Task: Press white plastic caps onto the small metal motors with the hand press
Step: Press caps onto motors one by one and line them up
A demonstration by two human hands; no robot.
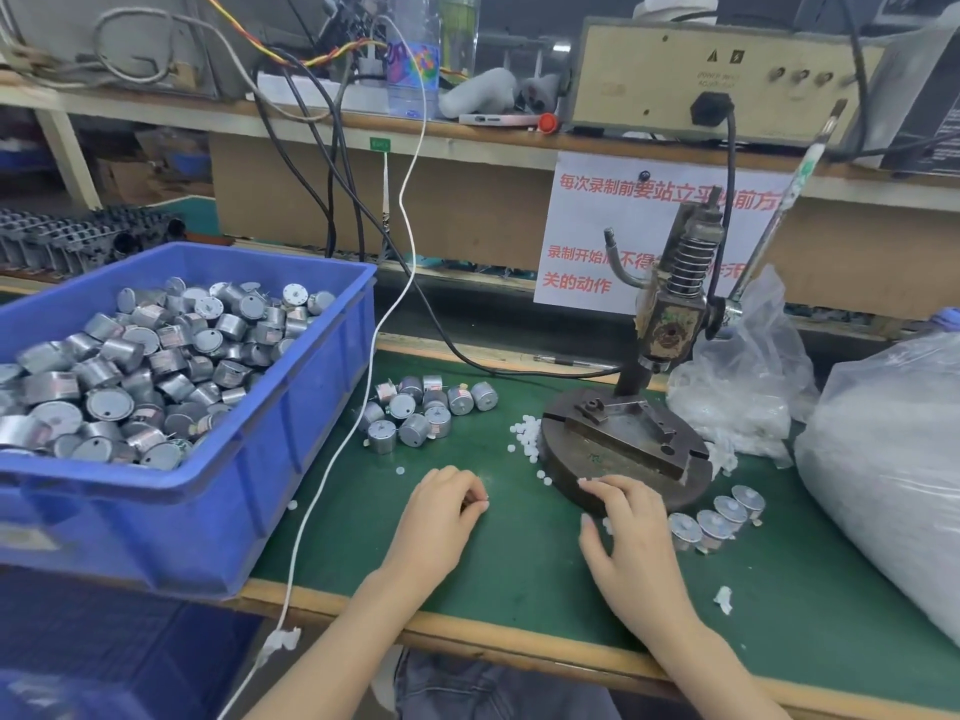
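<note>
Left hand (pixel 447 506), lower centre, on green tabletop (pixel 519 563): grip curled, contents indiscernible. Right hand (pixel 631 532): grip spread and empty, fingertips (pixel 587 483) on hand press (pixel 623 444) base.

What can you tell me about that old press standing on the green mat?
The hand press is worn, dark, rusty-looking metal, upright on the green mat: a round base carrying a rectangular plate, a rear post, a head with a coil spring, and a long taped lever slanting up to the right. No motor sits on the plate. Fingers of the right hand rest on the base's front rim; loose white caps lie against its left edge.
</note>
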